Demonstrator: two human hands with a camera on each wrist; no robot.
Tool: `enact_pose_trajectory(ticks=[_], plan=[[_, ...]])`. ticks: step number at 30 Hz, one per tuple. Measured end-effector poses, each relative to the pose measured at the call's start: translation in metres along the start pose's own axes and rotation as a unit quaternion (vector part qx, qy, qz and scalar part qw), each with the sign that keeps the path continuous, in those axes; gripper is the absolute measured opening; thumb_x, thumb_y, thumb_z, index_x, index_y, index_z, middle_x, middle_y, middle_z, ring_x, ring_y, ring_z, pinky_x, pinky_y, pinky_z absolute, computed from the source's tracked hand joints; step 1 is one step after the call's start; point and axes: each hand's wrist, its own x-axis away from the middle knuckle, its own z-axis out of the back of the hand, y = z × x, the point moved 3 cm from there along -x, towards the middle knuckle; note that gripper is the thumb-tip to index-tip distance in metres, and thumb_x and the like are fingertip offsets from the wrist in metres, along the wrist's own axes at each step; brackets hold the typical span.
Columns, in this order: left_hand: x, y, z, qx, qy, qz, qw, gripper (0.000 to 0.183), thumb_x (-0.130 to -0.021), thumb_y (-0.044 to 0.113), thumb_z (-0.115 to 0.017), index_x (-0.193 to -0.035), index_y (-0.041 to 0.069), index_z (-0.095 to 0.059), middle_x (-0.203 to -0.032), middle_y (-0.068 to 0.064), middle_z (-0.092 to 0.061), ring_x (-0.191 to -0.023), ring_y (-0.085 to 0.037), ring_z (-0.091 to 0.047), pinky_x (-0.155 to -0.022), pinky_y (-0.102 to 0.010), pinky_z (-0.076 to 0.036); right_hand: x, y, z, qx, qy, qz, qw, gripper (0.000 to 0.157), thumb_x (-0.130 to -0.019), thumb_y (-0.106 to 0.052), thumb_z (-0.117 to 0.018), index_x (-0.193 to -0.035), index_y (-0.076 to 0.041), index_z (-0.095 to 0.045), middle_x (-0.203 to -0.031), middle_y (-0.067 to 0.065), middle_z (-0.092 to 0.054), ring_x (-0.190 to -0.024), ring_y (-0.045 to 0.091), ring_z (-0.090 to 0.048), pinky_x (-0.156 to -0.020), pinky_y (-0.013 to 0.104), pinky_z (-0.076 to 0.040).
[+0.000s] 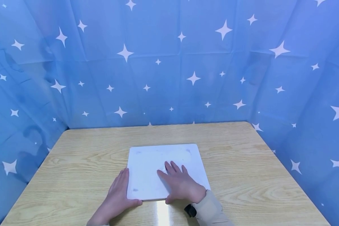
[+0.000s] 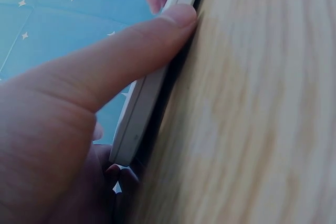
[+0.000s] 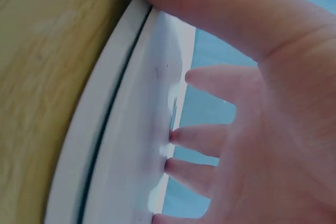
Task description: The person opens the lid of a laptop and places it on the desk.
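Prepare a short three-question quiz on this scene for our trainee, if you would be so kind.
1. True or false: the right hand is over the top face of the white slab, with its fingers spread.
2. In the head view, which edge of the white slab does the left hand mainly lie along? A: far; B: left; C: right.
3. What pattern does the blue curtain carry?

Key:
1. True.
2. B.
3. White stars.
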Motion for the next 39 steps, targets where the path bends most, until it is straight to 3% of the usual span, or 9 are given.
enact_pose_trajectory(ticks=[11,23,31,35,39], plan=[[0.001,0.0,-0.001,-0.011,-0.002,-0.011,0.9999,0.126,-0.052,0.061,-0.073,-0.14,-0.004,-0.012,-0.146,-0.021,-0.012,-0.132,-0.036,-0.009,-0.105,-0.05,-0.008,0.002,0.001,0.001,-0.014,0.015,0.018,1.0,0.091,-0.059,-0.047,-0.077,-0.136,-0.025,-0.035,-0.145,0.012,-0.022,-0.132,0.036,-0.015,-0.095,0.064,-0.021],[0.002,0.001,0.003,0.013,0.009,-0.021,0.9996,0.12,-0.055,0.063,-0.071,-0.141,-0.001,-0.015,-0.145,-0.023,-0.014,-0.132,-0.038,-0.009,-0.104,-0.052,-0.009,0.005,-0.001,0.012,-0.047,0.031,0.037,0.998,0.082,-0.061,-0.04,-0.078,-0.133,-0.026,-0.04,-0.142,0.009,-0.03,-0.129,0.036,-0.024,-0.091,0.067,-0.023],[0.002,-0.006,0.005,0.086,-0.017,0.01,0.9961,0.121,-0.056,0.057,-0.074,-0.143,0.004,-0.01,-0.146,-0.018,-0.012,-0.132,-0.036,-0.007,-0.102,-0.056,-0.009,0.007,0.0,0.019,-0.044,0.03,0.04,0.998,0.081,-0.061,-0.046,-0.076,-0.132,-0.024,-0.044,-0.14,0.006,-0.034,-0.128,0.031,-0.029,-0.09,0.065,-0.027],[-0.001,-0.01,0.006,0.116,-0.001,0.002,0.9932,0.117,-0.058,0.052,-0.076,-0.144,0.01,-0.009,-0.147,-0.012,-0.017,-0.132,-0.031,-0.014,-0.102,-0.054,-0.016,0.007,0.001,0.022,-0.04,0.032,0.038,0.998,0.078,-0.064,-0.045,-0.075,-0.132,-0.023,-0.044,-0.138,0.005,-0.038,-0.127,0.027,-0.031,-0.092,0.062,-0.029],[-0.002,-0.01,0.008,0.143,0.015,-0.013,0.9896,0.103,-0.067,0.046,-0.073,-0.144,0.014,-0.013,-0.146,-0.006,-0.02,-0.132,-0.027,-0.017,-0.102,-0.053,-0.018,0.008,0.001,0.026,-0.029,0.05,0.041,0.998,0.077,-0.064,-0.042,-0.074,-0.131,-0.018,-0.045,-0.133,0.007,-0.045,-0.123,0.025,-0.038,-0.092,0.054,-0.035]])
